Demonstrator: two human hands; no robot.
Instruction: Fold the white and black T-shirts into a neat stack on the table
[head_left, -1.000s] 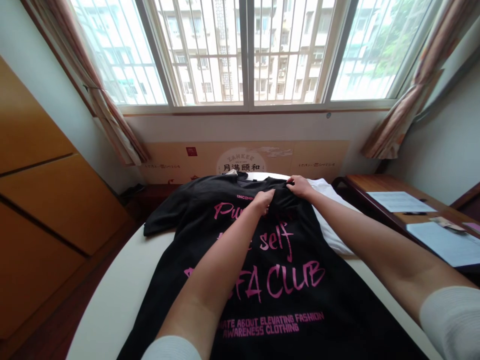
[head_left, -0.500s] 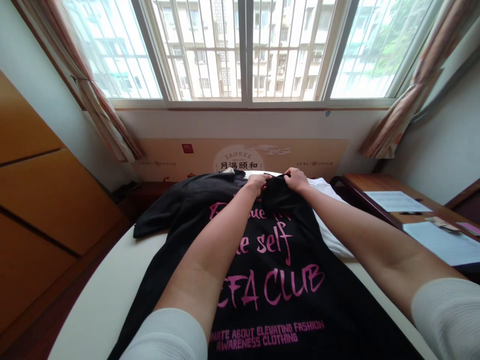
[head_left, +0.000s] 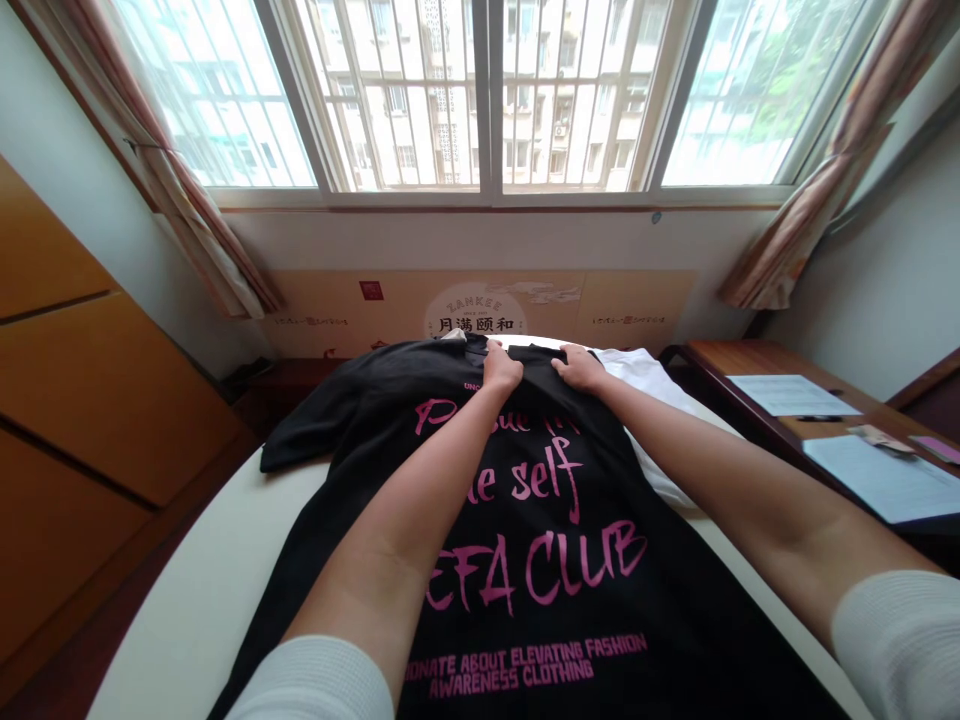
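A black T-shirt (head_left: 525, 520) with pink lettering lies spread over a round white table (head_left: 187, 560). Its left sleeve points out to the left, while the right side is folded inward near the shoulder. My left hand (head_left: 502, 367) is closed on the shirt's cloth beside the collar, its fingertips partly hidden. Close by on the right, my right hand (head_left: 581, 370) pinches the folded shoulder edge between thumb and fingers. My left forearm covers part of the lettering. Under the T-shirt's right side a white cloth (head_left: 637, 372) sticks out.
A wooden desk (head_left: 739, 355) with papers (head_left: 795, 394) stands at the right. Orange-brown cabinets (head_left: 97, 400) are on the left. Beyond the table, a printed beige board (head_left: 315, 300) leans below the barred window (head_left: 420, 100), with tied curtains (head_left: 795, 240) at both sides.
My left hand has moved a little left toward the collar, and my right hand has also shifted slightly left. The folded shoulder cloth now lies flatter. The view has tilted down slightly.
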